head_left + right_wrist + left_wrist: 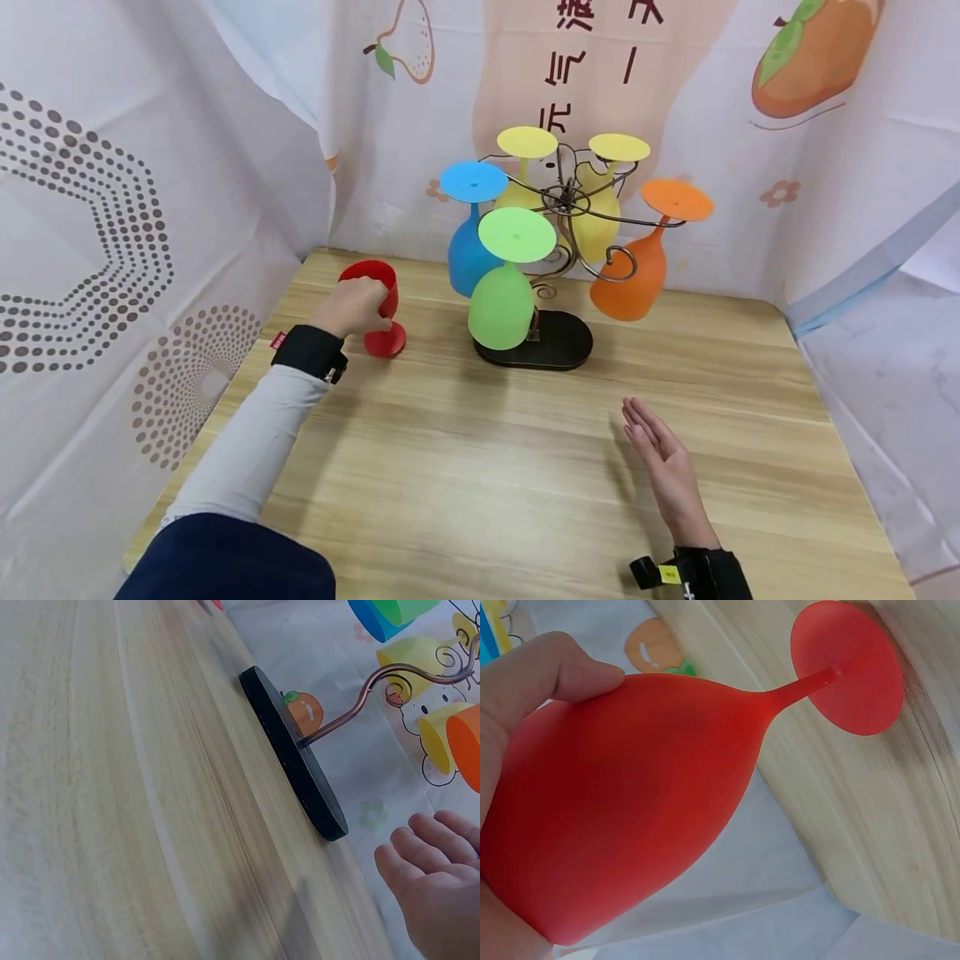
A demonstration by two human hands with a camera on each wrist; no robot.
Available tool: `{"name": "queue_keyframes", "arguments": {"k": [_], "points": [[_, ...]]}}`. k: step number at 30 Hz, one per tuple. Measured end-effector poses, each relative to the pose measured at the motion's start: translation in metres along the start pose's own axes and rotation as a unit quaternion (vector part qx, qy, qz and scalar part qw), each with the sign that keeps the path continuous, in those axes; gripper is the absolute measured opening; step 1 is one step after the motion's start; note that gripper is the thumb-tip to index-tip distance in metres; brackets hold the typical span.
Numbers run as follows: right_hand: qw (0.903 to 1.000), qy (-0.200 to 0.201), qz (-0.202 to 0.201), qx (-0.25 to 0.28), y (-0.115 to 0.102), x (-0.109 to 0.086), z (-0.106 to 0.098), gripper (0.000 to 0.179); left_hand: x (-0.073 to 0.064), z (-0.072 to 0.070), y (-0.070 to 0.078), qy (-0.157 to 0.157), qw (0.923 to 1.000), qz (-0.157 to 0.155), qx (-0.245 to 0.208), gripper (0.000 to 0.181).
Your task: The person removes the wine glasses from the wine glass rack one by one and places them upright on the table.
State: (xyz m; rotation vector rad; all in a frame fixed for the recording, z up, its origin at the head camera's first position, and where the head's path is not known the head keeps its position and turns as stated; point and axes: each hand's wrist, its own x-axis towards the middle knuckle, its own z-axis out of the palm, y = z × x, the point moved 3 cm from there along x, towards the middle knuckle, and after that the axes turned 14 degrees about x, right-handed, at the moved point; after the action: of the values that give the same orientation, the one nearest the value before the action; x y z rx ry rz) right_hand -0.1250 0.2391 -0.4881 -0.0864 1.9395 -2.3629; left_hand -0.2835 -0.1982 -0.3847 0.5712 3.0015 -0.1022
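Note:
At the left of the table, my left hand [351,305] grips the bowl of a red goblet [652,780], thumb on one side. The goblet is upright, its round foot at or just above the wood; I cannot tell whether it touches. My right hand [666,467] holds nothing, fingers straight, over the right front of the table. Between the hands and farther back stands a metal glass rack [566,198] on a black oval base [555,342]. Upside down on its arms hang a blue goblet [471,250], a green goblet [502,308], an orange goblet [633,275] and two yellow goblets [596,221].
The wooden table [465,467] reaches back to a printed cloth [420,150] with fruit drawings and writing. More white cloth [82,233] hangs along the left side, close to my left forearm, and another stretch along the right.

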Motion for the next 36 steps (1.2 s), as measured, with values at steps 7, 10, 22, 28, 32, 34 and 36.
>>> {"name": "queue_keyframes", "arguments": {"k": [7,10,22,28,32,34,36], "points": [[0.9992,0.034,0.018,-0.014,0.001,-0.011,-0.005,0.049,0.019,0.008,0.007,-0.023,0.9996,-0.003,-0.014,0.016],[0.9986,0.046,0.020,-0.020,0.001,-0.013,-0.007,0.048,0.022,0.013,0.009,-0.030,0.9995,-0.001,-0.011,0.016],[0.9917,0.020,-0.063,-0.110,-0.045,0.029,-0.007,0.049,-0.021,-0.018,-0.016,0.101,0.9933,-0.017,-0.053,0.033],[0.9264,-0.010,-0.266,-0.266,-0.148,0.081,0.000,0.061,-0.050,-0.117,0.021,0.363,0.9286,-0.022,-0.072,0.056],[0.8191,-0.073,-0.367,-0.435,-0.204,0.124,0.028,0.075,-0.041,-0.158,0.093,0.431,0.8970,0.085,-0.053,0.067],[0.7828,-0.126,-0.374,-0.481,-0.220,0.146,0.043,0.078,-0.031,-0.164,0.132,0.426,0.8912,0.150,-0.038,0.073],[0.7548,-0.171,-0.359,-0.522,-0.227,0.166,0.055,0.078,-0.018,-0.163,0.164,0.396,0.8959,0.200,-0.022,0.079]]}}
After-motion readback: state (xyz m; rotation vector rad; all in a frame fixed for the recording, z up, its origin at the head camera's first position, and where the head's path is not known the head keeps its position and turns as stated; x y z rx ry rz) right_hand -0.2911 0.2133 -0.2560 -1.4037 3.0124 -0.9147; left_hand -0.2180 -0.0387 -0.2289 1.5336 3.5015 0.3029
